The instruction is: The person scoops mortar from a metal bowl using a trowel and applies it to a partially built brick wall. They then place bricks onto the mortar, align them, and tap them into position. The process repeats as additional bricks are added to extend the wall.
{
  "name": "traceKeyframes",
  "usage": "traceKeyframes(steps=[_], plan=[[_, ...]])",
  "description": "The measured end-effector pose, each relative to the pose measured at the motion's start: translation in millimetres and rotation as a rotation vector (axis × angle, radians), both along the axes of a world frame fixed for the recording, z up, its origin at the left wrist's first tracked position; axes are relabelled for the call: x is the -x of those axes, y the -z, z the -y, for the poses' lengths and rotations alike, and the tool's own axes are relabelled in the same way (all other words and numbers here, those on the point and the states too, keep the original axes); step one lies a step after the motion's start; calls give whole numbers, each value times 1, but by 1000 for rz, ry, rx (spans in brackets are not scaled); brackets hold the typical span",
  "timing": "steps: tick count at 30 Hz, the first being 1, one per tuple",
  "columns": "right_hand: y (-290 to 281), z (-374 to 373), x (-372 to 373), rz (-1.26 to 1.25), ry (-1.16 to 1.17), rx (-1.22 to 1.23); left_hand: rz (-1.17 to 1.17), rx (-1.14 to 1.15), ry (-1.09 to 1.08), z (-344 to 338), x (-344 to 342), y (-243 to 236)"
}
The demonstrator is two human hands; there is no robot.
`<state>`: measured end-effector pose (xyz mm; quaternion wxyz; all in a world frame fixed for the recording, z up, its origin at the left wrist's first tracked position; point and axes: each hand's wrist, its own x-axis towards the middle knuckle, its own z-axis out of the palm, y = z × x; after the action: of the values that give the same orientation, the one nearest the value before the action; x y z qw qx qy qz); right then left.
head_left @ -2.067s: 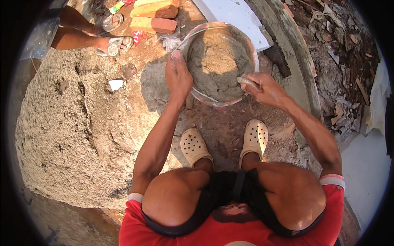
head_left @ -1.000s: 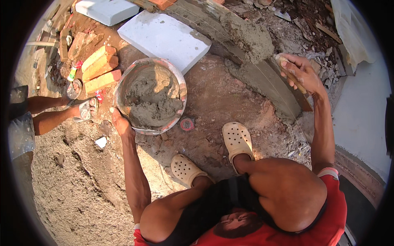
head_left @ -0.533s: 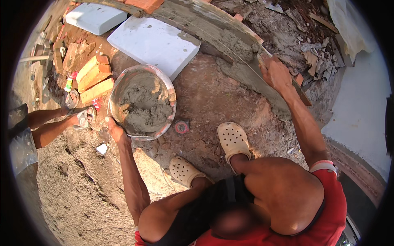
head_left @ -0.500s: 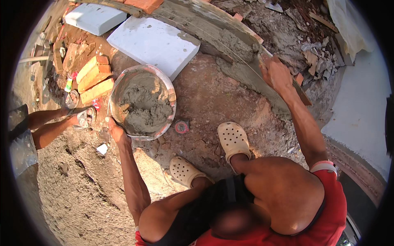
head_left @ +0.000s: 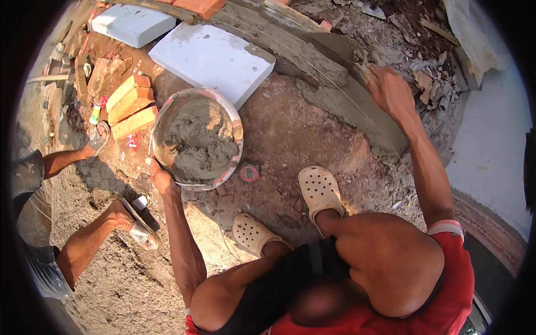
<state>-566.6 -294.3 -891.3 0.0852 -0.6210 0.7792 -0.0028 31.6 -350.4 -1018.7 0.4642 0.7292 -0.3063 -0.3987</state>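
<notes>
My left hand (head_left: 163,177) grips the near-left rim of a round tub (head_left: 239,139), its thumb outside and most fingers hidden. Wet grey mortar (head_left: 204,142) partly fills the tub. On the right, my right hand (head_left: 392,94) is closed above the far edge of a mortar-covered course (head_left: 357,106). From its fingers a flat dark grey shape (head_left: 339,46) reaches away, looking like a trowel blade; the handle is hidden. A thin string (head_left: 329,78) runs along the course.
Two white blocks (head_left: 215,58) lie beyond the tub, orange bricks (head_left: 133,106) to its left. A small round red-and-grey object (head_left: 249,172) sits by my clogs (head_left: 320,190). At left are another person's legs (head_left: 92,240). Rubble (head_left: 413,44) lies far right, beside a pale wall (head_left: 491,151).
My right hand has moved slightly right, and the brown strip beneath it no longer shows. The other person has stepped nearer with one foot. My left hand stays on the tub.
</notes>
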Motion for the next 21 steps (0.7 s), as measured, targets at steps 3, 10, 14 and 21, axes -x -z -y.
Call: traceKeyframes(steps=[3,10,14,21], plan=[[9,13,-11,-28,-44,-9,-113,-62,-87,0,12,-14],[-3,-20,-15,-67,-68,-60,-69,-30,-147,-1,17,-14],[-12,-41,-7,-147,-18,30,-157,-25,-129,1,9,-6],[-13,-82,9,-317,-51,-15,-82,-39,-17,1,3,-3]])
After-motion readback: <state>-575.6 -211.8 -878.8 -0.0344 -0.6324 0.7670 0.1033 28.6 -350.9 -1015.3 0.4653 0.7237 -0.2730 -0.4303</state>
